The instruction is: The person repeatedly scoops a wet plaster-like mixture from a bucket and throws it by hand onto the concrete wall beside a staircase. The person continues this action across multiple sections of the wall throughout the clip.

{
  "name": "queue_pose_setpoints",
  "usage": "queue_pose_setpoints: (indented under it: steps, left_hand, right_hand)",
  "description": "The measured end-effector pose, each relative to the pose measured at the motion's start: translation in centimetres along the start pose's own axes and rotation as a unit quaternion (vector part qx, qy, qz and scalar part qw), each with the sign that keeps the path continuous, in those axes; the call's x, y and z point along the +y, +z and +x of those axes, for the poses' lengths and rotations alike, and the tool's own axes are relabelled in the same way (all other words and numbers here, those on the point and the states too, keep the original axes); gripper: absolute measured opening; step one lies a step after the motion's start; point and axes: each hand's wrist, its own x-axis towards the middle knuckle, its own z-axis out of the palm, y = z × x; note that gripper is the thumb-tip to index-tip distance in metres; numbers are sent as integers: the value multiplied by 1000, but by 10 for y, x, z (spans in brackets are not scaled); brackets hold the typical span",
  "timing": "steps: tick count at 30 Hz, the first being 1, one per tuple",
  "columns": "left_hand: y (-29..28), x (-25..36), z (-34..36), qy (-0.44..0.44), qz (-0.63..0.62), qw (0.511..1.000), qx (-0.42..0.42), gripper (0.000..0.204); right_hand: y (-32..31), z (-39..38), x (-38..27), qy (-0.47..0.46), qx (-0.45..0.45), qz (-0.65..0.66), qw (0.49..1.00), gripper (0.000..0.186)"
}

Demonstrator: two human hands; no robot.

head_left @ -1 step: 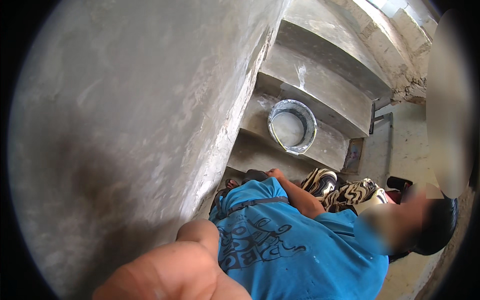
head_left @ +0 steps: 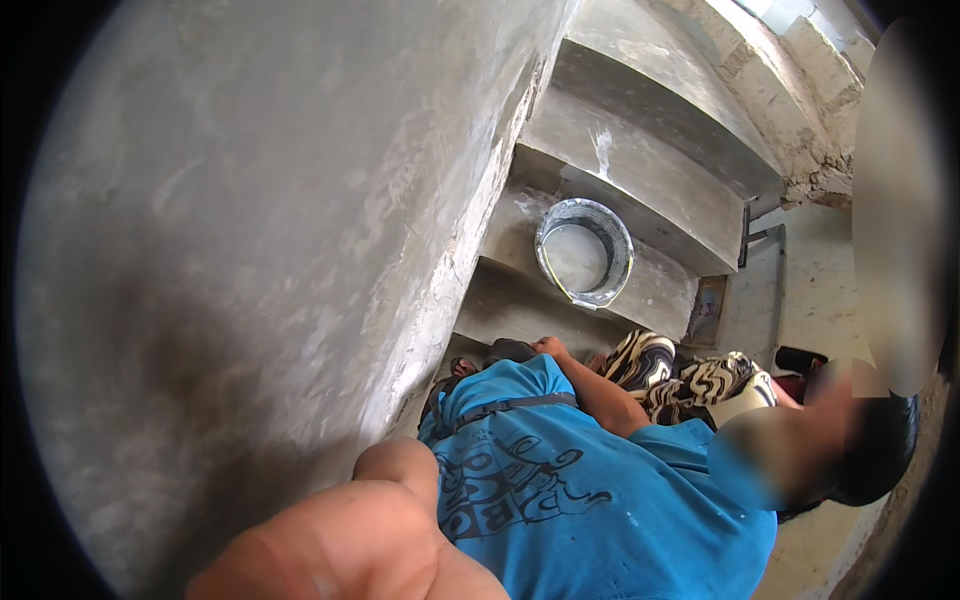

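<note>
A large stretch of bare skin, which looks like my left hand point(head_left: 340, 540), fills the lower left close to the camera. Its fingers do not show, and anything it might hold is hidden. Right beside it is the blue printed shirt point(head_left: 620, 510) of a person with a dark strap point(head_left: 510, 402) around the waist. That person's bare arm point(head_left: 610, 400) reaches to a hand point(head_left: 548, 346) by a dark, rounded shape. My right hand is out of view. Beyond the shirt, a bucket point(head_left: 627, 258) with whitish liquid inside stands on a concrete step.
A grey plastered wall point(head_left: 230, 200) rises along the left. Concrete steps point(head_left: 640, 185) climb toward the top, with rough broken masonry point(head_left: 815, 180) at upper right. Swirl-patterned trousers point(head_left: 690, 385) and dark hair point(head_left: 885, 450) show at right. A thin metal frame point(head_left: 781, 290) stands beside the steps.
The patterned trousers have shifted slightly, and a bit more skin shows at their left edge. The hand close to the camera, the blue shirt and the bucket look nearly unchanged.
</note>
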Motion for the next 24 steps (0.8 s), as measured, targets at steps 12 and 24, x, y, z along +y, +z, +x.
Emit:
queue_pose_setpoints:
  steps: [12,24]
  left_hand:
    - [-30,-83,57,281,-257,907,-179,14]
    - [31,42,29,-147,70,984,-78,6]
  right_hand:
    - [2,6,4,-29,48,-1,998,45]
    - [2,-3,17,5,42,28,999,48]
